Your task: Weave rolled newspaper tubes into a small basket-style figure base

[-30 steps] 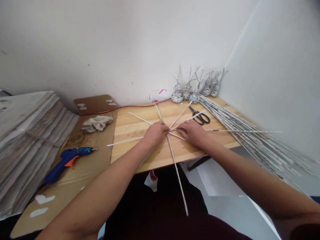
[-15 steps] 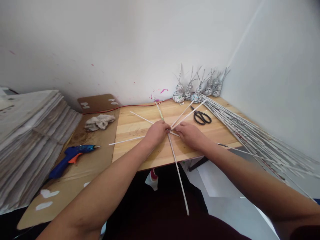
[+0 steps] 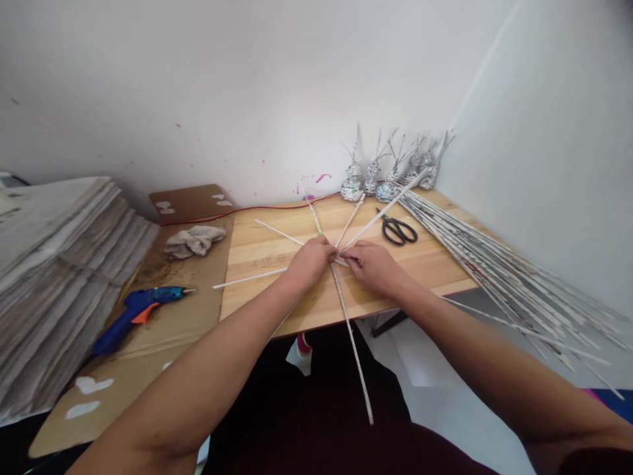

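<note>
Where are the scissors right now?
In the head view, the black scissors lie on the wooden tabletop right of centre, just beyond the right hand and left of the paper-stick bundle.

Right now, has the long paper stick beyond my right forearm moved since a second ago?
Yes, toward you: the paper stick crossed over the wooden tabletop's near right corner then; now it passes on your side of it.

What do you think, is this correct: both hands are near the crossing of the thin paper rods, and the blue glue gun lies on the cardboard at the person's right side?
Not quite: the head view shows the blue glue gun at the person's left side. It does lie on the cardboard, and the left hand and right hand are near the crossing of the thin paper rods.
</note>
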Demonstrator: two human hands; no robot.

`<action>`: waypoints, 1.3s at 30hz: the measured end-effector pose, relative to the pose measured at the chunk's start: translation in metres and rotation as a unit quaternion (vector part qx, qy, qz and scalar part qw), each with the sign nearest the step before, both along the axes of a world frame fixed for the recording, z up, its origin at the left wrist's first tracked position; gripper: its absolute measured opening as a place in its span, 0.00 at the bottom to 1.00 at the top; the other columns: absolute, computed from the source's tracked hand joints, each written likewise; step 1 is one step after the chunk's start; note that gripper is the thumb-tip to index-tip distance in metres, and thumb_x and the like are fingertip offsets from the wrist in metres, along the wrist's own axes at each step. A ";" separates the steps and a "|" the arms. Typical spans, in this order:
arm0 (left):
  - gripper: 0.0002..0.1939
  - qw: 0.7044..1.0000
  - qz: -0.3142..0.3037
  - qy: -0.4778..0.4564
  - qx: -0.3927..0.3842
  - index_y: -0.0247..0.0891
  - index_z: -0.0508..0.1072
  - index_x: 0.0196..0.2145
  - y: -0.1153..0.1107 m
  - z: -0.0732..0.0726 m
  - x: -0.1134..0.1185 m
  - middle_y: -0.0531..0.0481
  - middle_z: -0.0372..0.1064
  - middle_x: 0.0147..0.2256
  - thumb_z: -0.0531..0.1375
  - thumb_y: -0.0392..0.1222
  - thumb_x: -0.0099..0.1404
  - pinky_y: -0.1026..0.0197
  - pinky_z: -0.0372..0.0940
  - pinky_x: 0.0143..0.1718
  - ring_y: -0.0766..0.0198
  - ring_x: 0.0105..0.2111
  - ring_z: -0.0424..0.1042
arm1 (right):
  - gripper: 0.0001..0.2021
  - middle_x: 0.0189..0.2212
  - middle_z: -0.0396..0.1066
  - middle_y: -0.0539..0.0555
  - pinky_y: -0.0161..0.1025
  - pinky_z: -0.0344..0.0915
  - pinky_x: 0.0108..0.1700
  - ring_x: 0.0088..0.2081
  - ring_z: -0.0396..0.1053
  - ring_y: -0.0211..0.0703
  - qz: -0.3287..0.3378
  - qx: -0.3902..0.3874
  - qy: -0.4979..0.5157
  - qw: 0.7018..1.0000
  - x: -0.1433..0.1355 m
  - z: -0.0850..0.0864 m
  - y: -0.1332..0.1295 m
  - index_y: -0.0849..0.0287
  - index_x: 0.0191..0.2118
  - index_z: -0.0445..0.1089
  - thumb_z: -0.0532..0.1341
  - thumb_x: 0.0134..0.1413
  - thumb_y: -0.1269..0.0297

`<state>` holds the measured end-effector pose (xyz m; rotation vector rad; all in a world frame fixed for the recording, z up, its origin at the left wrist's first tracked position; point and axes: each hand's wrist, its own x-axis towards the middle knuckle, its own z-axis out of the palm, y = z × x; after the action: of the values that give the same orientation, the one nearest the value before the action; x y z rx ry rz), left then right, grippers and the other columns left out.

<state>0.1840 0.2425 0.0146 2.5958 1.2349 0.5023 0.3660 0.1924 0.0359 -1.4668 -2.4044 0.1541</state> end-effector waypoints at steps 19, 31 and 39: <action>0.08 0.998 0.001 -0.053 0.028 0.38 0.79 0.36 -0.004 -0.004 -0.004 0.46 0.72 0.37 0.58 0.36 0.64 0.62 0.64 0.45 0.61 0.39 0.71 | 0.16 0.37 0.79 0.55 0.37 0.57 0.37 0.37 0.72 0.45 -0.013 -0.051 -0.051 0.997 -0.004 0.008 0.008 0.56 0.39 0.80 0.53 0.57 0.70; 0.09 0.999 -0.004 -0.038 0.037 0.37 0.79 0.38 -0.005 -0.001 -0.004 0.45 0.72 0.38 0.57 0.37 0.65 0.61 0.65 0.46 0.61 0.41 0.71 | 0.16 0.39 0.79 0.53 0.35 0.59 0.40 0.40 0.72 0.43 -0.006 -0.074 0.022 0.997 -0.001 0.003 0.007 0.57 0.42 0.79 0.54 0.57 0.70; 0.13 0.993 0.029 -0.033 -0.112 0.38 0.80 0.38 0.015 0.017 0.014 0.49 0.77 0.36 0.57 0.31 0.58 0.63 0.65 0.42 0.62 0.37 0.73 | 0.16 0.38 0.76 0.57 0.36 0.58 0.42 0.40 0.69 0.44 -0.036 -0.043 -0.011 0.998 -0.002 -0.002 -0.004 0.57 0.45 0.77 0.52 0.60 0.69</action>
<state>0.1984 0.2573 0.0311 2.3442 1.2681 0.4299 0.3639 0.1881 0.0334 -1.5983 -2.3862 0.2271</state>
